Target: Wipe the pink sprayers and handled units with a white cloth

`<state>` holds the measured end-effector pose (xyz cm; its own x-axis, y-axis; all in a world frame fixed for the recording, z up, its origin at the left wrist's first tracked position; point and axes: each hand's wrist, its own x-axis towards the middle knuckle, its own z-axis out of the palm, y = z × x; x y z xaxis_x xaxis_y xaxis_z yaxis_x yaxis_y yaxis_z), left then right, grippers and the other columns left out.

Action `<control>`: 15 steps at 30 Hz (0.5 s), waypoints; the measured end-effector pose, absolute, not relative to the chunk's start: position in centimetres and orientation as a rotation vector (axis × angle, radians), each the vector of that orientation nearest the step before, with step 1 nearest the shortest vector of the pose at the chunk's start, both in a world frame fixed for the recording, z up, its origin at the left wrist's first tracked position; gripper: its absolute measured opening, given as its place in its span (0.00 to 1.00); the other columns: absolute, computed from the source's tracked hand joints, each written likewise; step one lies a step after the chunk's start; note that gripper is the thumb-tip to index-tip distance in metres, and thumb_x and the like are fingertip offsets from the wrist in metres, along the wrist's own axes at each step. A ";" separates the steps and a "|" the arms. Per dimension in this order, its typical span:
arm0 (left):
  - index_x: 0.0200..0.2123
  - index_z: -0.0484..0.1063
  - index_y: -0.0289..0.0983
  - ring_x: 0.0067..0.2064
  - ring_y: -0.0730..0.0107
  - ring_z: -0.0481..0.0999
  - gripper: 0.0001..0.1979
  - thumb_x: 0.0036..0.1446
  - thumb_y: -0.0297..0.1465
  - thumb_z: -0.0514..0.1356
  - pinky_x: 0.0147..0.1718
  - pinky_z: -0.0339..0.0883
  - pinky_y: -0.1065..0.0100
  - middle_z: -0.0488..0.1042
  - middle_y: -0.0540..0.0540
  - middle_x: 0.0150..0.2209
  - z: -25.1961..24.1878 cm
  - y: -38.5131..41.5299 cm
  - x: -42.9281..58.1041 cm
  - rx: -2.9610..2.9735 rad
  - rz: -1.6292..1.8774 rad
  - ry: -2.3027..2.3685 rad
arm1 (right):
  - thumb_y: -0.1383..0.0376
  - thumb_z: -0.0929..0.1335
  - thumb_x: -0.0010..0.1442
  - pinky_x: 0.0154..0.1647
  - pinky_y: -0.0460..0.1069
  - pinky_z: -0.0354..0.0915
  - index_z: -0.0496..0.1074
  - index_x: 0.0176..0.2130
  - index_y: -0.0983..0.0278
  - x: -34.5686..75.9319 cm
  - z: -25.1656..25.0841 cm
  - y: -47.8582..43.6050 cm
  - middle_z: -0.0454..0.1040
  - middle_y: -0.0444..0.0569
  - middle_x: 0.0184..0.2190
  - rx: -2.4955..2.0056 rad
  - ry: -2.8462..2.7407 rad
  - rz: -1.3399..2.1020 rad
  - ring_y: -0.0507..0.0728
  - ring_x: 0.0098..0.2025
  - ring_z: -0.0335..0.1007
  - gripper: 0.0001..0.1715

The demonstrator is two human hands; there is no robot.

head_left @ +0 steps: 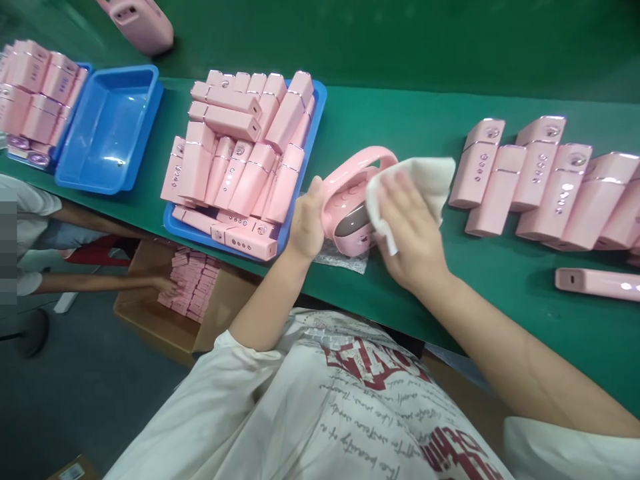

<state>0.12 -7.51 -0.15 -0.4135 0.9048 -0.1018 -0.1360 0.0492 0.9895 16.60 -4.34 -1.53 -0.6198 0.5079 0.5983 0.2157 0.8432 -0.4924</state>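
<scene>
My left hand (306, 223) is closed round the left side of a rounded pink device with a loop handle (345, 193), holding it just above the green table (400, 127). My right hand (410, 230) presses a white cloth (425, 183) against the device's right side, fingers curled on the cloth. A crinkled clear plastic bag (343, 257) lies under the device.
A blue tray (300, 187) piled with several pink rectangular devices sits left of my hands. An empty blue tray (107, 130) and another filled one (37, 93) lie further left. More pink devices (540, 180) stand in a row on the right. A co-worker's hand (167, 285) reaches into a cardboard box (165, 327) below.
</scene>
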 end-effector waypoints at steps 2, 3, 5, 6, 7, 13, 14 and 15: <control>0.42 0.73 0.38 0.61 0.46 0.63 0.29 0.57 0.56 0.48 0.52 0.68 0.48 0.74 0.41 0.45 -0.3 -7.5 0.1 0.854 1.527 1.375 | 0.66 0.56 0.68 0.66 0.61 0.53 0.47 0.67 0.55 17.1 -1.5 -3.8 0.54 0.46 0.65 -0.723 -2.096 0.657 0.60 0.67 0.49 0.30; 0.43 0.72 0.38 0.62 0.45 0.61 0.29 0.56 0.56 0.49 0.52 0.67 0.48 0.74 0.41 0.45 -0.3 -7.5 0.1 0.846 1.554 1.395 | 0.64 0.54 0.69 0.65 0.61 0.57 0.49 0.66 0.56 17.4 -1.5 -3.6 0.57 0.47 0.64 -0.790 -2.061 0.748 0.60 0.66 0.52 0.28; 0.44 0.72 0.38 0.63 0.44 0.59 0.29 0.57 0.55 0.49 0.53 0.65 0.48 0.74 0.41 0.45 -0.2 -7.6 0.3 0.769 1.606 1.538 | 0.62 0.53 0.69 0.62 0.61 0.60 0.54 0.64 0.57 17.8 -1.5 -3.7 0.62 0.47 0.62 -0.878 -2.018 0.870 0.60 0.64 0.56 0.26; 0.44 0.72 0.38 0.63 0.43 0.59 0.29 0.58 0.55 0.48 0.53 0.65 0.48 0.73 0.41 0.45 0.0 -7.6 0.4 0.723 1.612 1.603 | 0.61 0.53 0.69 0.62 0.61 0.60 0.55 0.64 0.57 18.0 -1.4 -3.8 0.63 0.47 0.61 -0.901 -2.008 0.905 0.60 0.64 0.57 0.25; 0.44 0.72 0.37 0.63 0.43 0.59 0.29 0.59 0.54 0.46 0.53 0.64 0.48 0.73 0.41 0.45 0.2 -7.6 0.6 0.681 1.603 1.648 | 0.60 0.53 0.69 0.62 0.62 0.60 0.56 0.63 0.57 18.2 -1.4 -3.9 0.63 0.47 0.60 -0.914 -2.001 0.932 0.60 0.63 0.57 0.25; 0.36 0.74 0.35 0.60 0.51 0.64 0.36 0.65 0.48 0.31 0.55 0.65 0.52 0.75 0.43 0.44 1.0 -7.5 0.9 0.703 1.478 1.575 | 0.59 0.54 0.69 0.61 0.61 0.62 0.58 0.63 0.55 18.3 -0.6 -4.4 0.66 0.45 0.58 -0.942 -1.945 1.056 0.61 0.62 0.60 0.25; 0.36 0.74 0.35 0.60 0.53 0.64 0.37 0.65 0.46 0.29 0.55 0.65 0.52 0.75 0.44 0.44 1.0 -7.5 0.8 0.733 1.478 1.544 | 0.59 0.53 0.69 0.60 0.61 0.63 0.58 0.63 0.56 18.3 -0.6 -4.3 0.67 0.46 0.57 -0.950 -1.939 1.068 0.61 0.61 0.61 0.25; 0.37 0.75 0.34 0.60 0.53 0.64 0.37 0.65 0.46 0.29 0.55 0.64 0.51 0.75 0.44 0.45 0.9 -7.4 0.8 0.753 1.487 1.505 | 0.59 0.53 0.69 0.60 0.61 0.63 0.58 0.63 0.56 18.2 -0.5 -4.3 0.67 0.46 0.57 -0.957 -1.933 1.079 0.61 0.61 0.61 0.25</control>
